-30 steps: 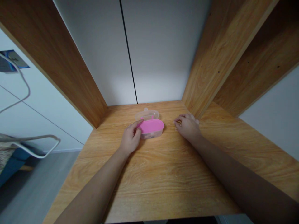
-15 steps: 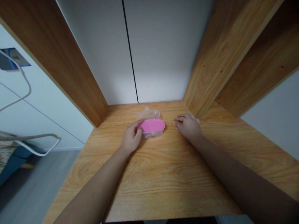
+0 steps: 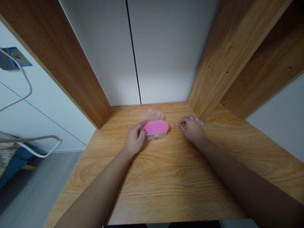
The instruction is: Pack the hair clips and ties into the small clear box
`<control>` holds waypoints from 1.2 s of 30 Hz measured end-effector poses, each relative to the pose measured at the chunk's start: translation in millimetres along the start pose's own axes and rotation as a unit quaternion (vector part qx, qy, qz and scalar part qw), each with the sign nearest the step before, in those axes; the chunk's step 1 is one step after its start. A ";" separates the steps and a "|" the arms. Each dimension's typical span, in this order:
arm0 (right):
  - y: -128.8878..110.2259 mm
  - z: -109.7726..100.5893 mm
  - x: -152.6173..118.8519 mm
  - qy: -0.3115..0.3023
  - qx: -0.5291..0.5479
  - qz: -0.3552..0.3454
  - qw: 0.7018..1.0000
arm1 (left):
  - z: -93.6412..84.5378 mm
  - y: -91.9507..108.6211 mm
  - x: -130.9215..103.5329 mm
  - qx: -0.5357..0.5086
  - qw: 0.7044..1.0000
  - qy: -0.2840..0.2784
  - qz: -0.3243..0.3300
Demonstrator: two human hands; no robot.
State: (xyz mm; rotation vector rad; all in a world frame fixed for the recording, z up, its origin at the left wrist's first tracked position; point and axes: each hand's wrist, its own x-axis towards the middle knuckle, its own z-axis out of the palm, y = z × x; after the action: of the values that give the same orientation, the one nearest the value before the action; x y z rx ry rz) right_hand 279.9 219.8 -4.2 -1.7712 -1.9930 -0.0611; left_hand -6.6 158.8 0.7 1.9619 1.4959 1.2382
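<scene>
A small oval plastic box (image 3: 156, 128) stands on the wooden desk, pink on top with clear sides. Its clear lid (image 3: 151, 116) is flipped back behind it. My left hand (image 3: 134, 138) grips the left end of the box between thumb and fingers. To the right of the box, my right hand (image 3: 193, 128) rests low over the desk with thumb and index finger pinched together. A tiny pale thing shows at those fingertips, too small to name. Small ring-like bits lie under and beside that hand, partly hidden by it.
The wooden desktop (image 3: 163, 183) ends at a pale back panel (image 3: 163, 63). Upright wooden boards stand at left (image 3: 78, 76) and right (image 3: 220, 72). Off to the left hangs a white cable (image 3: 29, 85), with a blue item (image 3: 17, 161) on the floor side.
The fingertips of my right hand have closed into a pinch at nearly the same spot. My left hand and the box stay put; the view shifts slightly.
</scene>
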 end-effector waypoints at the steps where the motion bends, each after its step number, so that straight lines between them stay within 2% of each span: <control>1: -0.9 0.2 0.1 0.009 0.009 -0.005 1.000 | -0.1 0.2 0.0 -0.001 1.000 -0.001 0.000; 6: -10.9 -2.6 -2.1 0.073 0.115 -0.063 0.989 | -0.2 1.2 0.4 -0.011 1.000 -0.005 -0.006; 11: -30.8 -11.6 -13.8 0.150 0.210 -0.163 0.952 | 0.2 0.1 0.1 -0.016 1.000 -0.011 0.003; 13: -37.8 -14.1 -18.8 0.158 0.232 -0.185 0.942 | 1.1 -1.4 -0.2 -0.018 1.000 -0.018 0.012; 17: -44.6 -14.2 -23.7 0.143 0.255 -0.209 0.933 | 3.5 -4.1 -1.2 -0.015 0.999 -0.033 0.021; 26: -45.6 -13.6 -25.7 0.080 0.250 -0.173 0.949 | 3.3 -2.5 -2.6 -0.011 0.999 -0.039 0.021; 29: -44.2 -14.5 -25.4 0.058 0.261 -0.188 0.945 | 2.8 -0.5 -2.5 -0.012 0.999 -0.040 0.019; 34: -42.2 -12.4 -24.1 -0.026 0.251 -0.249 0.935 | 2.7 2.2 -2.8 -0.019 0.998 -0.053 0.033; 36: -41.7 -11.2 -23.4 -0.041 0.246 -0.257 0.934 | 2.8 2.4 -3.2 -0.006 0.998 -0.054 0.035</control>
State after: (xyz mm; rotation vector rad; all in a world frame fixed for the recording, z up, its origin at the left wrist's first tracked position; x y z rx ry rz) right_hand 245.1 187.4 8.4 -0.9327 -2.2325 0.3221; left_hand -3.1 155.6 -0.3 2.0534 1.3752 1.1472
